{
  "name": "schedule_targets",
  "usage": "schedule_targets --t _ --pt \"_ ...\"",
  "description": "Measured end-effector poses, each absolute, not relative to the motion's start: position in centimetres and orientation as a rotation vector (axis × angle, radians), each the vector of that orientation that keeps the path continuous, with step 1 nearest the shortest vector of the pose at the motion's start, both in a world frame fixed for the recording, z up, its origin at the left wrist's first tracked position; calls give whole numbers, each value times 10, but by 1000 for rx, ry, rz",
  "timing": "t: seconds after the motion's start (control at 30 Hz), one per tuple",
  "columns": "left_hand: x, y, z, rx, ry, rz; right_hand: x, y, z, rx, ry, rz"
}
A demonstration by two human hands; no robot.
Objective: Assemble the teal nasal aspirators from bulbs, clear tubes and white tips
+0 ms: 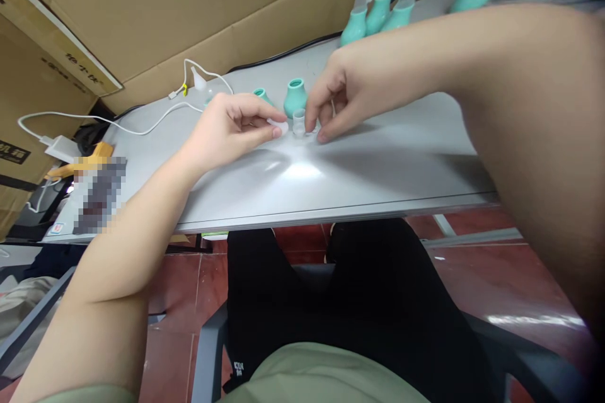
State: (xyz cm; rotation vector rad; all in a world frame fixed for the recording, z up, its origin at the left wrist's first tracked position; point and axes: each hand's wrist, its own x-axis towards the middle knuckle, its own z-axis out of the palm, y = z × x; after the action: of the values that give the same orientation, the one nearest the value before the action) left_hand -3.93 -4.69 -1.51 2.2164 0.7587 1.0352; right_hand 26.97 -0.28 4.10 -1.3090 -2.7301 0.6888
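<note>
My left hand pinches a small whitish translucent plastic piece between thumb and fingers, just above the table. Its full shape is partly hidden by the fingertips. Close to its right stands a short clear plastic tube. My right hand reaches down from the right, thumb and fingers closed at the tube's right side, where a bit of clear plastic shows between them. Directly behind the tube is a teal squeeze bulb with its open neck up. A second teal bulb is partly covered by my left hand.
Several teal bulbs with clear tubes and white tips stand at the back right. A white cable crosses the left side, near a white-tipped part and a yellow-orange tool. Cardboard walls the back. The grey table's front edge is near my legs.
</note>
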Motion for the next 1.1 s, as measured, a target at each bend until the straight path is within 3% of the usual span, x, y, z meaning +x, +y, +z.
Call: schedule_targets --t 0.43,0.83,1.1 --pt "-33 -53 -3 2126 950 868 260 -10 43 -1348 -2902 512" --pt "-36 -51 -1 2148 916 818 259 -14 37 -1194 -2853 571" --pt "-40 -49 -2 2171 861 820 255 -22 46 -1322 -2844 544"
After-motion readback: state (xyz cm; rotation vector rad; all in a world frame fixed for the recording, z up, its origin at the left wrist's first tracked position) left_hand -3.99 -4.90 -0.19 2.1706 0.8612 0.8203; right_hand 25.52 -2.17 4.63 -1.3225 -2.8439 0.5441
